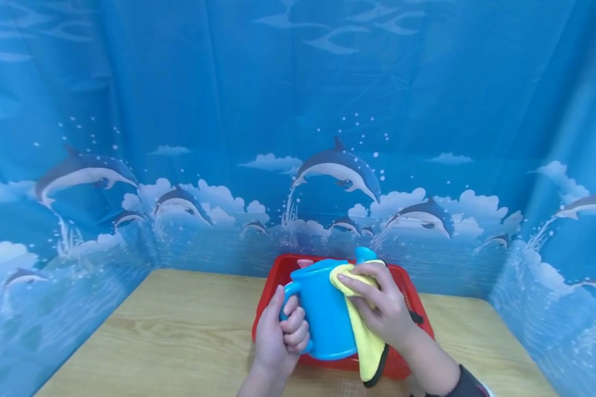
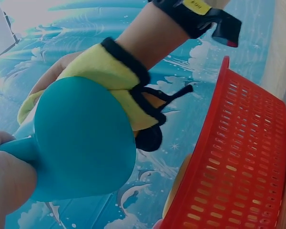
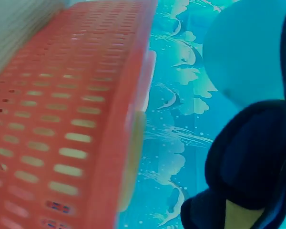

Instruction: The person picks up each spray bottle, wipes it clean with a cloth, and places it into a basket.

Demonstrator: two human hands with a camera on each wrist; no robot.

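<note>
A blue plastic watering can (image 1: pixel 328 314) is held up over the front of a red basket. My left hand (image 1: pixel 283 333) curls its fingers round the can's handle (image 1: pixel 290 289), on the left. My right hand (image 1: pixel 384 300) pinches a yellow cloth (image 1: pixel 370 342) with black edging against the can's upper right side, and the cloth's end hangs down. A blue spout tip (image 1: pixel 365 253) shows above the cloth. In the left wrist view the can's smooth base (image 2: pixel 86 143) faces the camera, with the yellow cloth (image 2: pixel 102 71) wrapped along its far side.
The red basket (image 1: pixel 265 300) with slotted walls stands on a wooden table (image 1: pixel 179 331). A pink thing (image 1: pixel 304 263) shows inside it at the back. Blue curtains (image 1: pixel 258 110) printed with dolphins enclose the table at the back and both sides.
</note>
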